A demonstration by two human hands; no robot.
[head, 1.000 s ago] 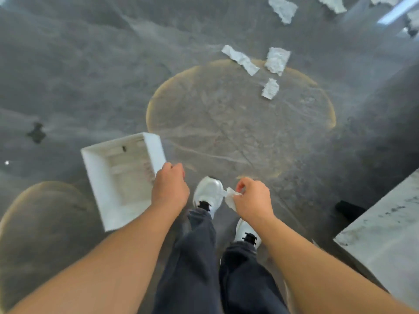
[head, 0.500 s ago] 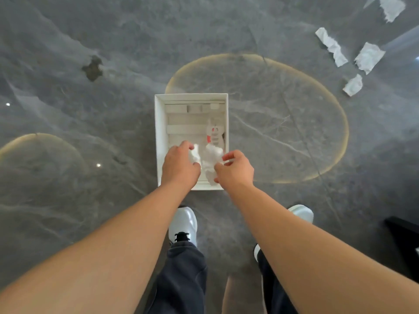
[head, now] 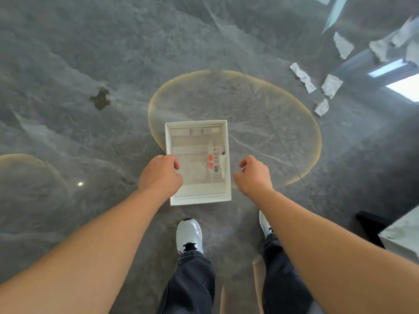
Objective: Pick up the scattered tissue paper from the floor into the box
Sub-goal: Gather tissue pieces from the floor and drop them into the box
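Over a grey marble floor (head: 95, 53), seen from above: white box (head: 228, 159) held out in front, left hand (head: 161, 175) closed on its left wall, thumb over the rim. Right hand (head: 254, 175) just beside the right wall, apart from it, fingers loosely curled, holding nothing. Inside the box, pale crumpled tissue, hard to tell from the lining, and a slip with red print (head: 212, 163) near the right wall. Scattered tissue paper (head: 302, 77) lying on the floor well apart, upper right, several torn white pieces grouped together. White shoes (head: 189, 234) and dark trousers (head: 192, 282) below.
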